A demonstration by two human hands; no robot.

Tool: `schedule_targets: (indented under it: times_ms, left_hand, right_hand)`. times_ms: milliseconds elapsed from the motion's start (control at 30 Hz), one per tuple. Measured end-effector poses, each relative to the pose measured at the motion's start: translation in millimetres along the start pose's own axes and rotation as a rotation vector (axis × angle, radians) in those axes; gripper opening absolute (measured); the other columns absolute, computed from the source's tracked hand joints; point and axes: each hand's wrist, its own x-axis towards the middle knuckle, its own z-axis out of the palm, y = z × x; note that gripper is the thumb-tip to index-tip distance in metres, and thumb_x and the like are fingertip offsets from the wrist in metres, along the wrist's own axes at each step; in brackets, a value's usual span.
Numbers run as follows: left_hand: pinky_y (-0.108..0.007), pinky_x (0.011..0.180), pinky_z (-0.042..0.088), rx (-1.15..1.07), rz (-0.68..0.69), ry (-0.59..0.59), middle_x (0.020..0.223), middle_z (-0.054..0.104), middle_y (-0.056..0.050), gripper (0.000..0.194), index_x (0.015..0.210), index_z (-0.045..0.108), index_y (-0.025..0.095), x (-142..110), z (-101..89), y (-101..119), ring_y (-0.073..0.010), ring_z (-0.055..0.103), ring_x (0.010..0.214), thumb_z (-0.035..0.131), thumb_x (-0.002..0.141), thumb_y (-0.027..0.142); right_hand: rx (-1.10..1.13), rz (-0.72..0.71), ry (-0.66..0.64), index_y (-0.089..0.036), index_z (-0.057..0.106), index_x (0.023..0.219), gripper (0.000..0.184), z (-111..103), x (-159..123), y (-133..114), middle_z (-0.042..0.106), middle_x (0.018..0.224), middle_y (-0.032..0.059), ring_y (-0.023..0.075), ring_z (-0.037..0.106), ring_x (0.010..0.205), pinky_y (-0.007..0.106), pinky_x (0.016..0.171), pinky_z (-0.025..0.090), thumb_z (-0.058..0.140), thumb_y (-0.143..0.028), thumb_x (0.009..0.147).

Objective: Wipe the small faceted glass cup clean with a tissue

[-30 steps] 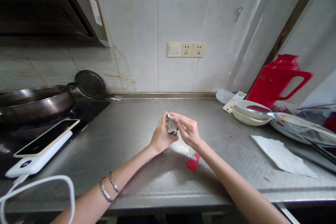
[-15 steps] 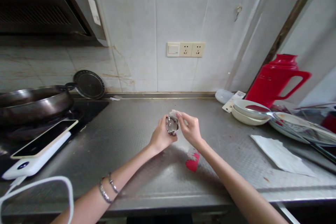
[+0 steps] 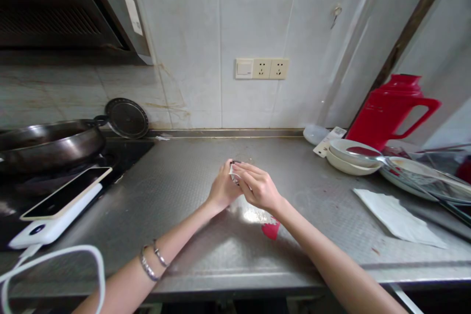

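My left hand (image 3: 223, 187) is wrapped round a small shiny, glass-like cup (image 3: 235, 180), held just above the steel counter (image 3: 184, 181). Most of the cup is hidden behind my fingers. Over its top lies my right hand (image 3: 259, 187), fingers bent and pressed together at the opening. A bit of white, tissue-like material (image 3: 231, 169) shows between the two hands, by the right fingertips. On the counter below my right wrist is a red scrap (image 3: 271, 229) with a ragged, silvery edge.
Left are a pan (image 3: 51, 142), a phone (image 3: 68, 191) on a white power bank (image 3: 55, 221), and a white cable (image 3: 97, 260). Right are stacked bowls (image 3: 353, 163), a plate (image 3: 405, 184), a red thermos jug (image 3: 390, 113) and a white paper sheet (image 3: 399, 221).
My right hand has moved left and closed over the cup's top, covering the opening that showed before. The white material has shifted left with it. My left hand keeps its hold.
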Motion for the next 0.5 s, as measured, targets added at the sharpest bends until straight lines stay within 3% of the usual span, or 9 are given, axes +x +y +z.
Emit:
schedule_targets:
  times_ms: [100,267,333,400,500]
  left_hand:
    - [-0.042,0.094,0.048,-0.102,-0.031,0.022,0.112,0.062,-0.012,0.060,0.122,0.042,0.016,1.5,-3.0,-0.8,-0.0268,0.059,0.109,0.067,0.068,0.022]
    - [-0.027,0.067,0.052,-0.341,-0.128,-0.005,0.095,0.065,-0.003,0.057,0.113,0.046,0.017,4.9,-11.2,9.2,-0.0172,0.063,0.080,0.072,0.062,0.020]
    - [-0.024,0.059,0.050,-0.387,-0.194,-0.013,0.089,0.065,-0.001,0.056,0.109,0.048,0.017,5.2,-11.9,12.8,-0.0144,0.061,0.071,0.074,0.060,0.021]
    - [-0.023,0.055,0.048,-0.425,-0.246,-0.015,0.083,0.063,0.001,0.057,0.108,0.048,0.017,4.4,-10.5,15.3,-0.0129,0.059,0.065,0.076,0.059,0.022]
    - [-0.024,0.061,0.050,-0.494,-0.238,-0.032,0.082,0.064,0.001,0.057,0.106,0.050,0.016,2.1,-6.6,19.2,-0.0137,0.061,0.069,0.079,0.057,0.021]
  right_hand:
    - [0.045,-0.039,0.006,-0.016,0.061,0.112,0.029,-0.7,-1.6,-3.3,0.073,0.105,0.0126,0.0230,0.064,0.110,0.039,0.093,0.057,0.045,-0.007,0.089]
    - [0.080,-0.096,0.053,-0.015,0.060,0.118,0.035,-8.4,-5.5,8.5,0.070,0.112,0.0123,0.0226,0.062,0.113,0.039,0.097,0.054,0.047,-0.005,0.087]
    - [0.062,0.019,0.151,-0.018,0.061,0.118,0.034,-11.6,-6.6,17.2,0.069,0.115,0.0108,0.0224,0.062,0.113,0.040,0.100,0.052,0.048,-0.007,0.089]
    - [0.060,0.222,0.244,-0.020,0.064,0.116,0.030,-11.8,-7.0,23.6,0.070,0.114,0.0088,0.0221,0.065,0.109,0.039,0.097,0.053,0.048,-0.013,0.092]
    - [0.145,0.527,0.234,-0.021,0.070,0.107,0.026,-5.9,-6.9,25.2,0.074,0.104,0.0060,0.0221,0.071,0.093,0.033,0.082,0.058,0.048,-0.026,0.094]
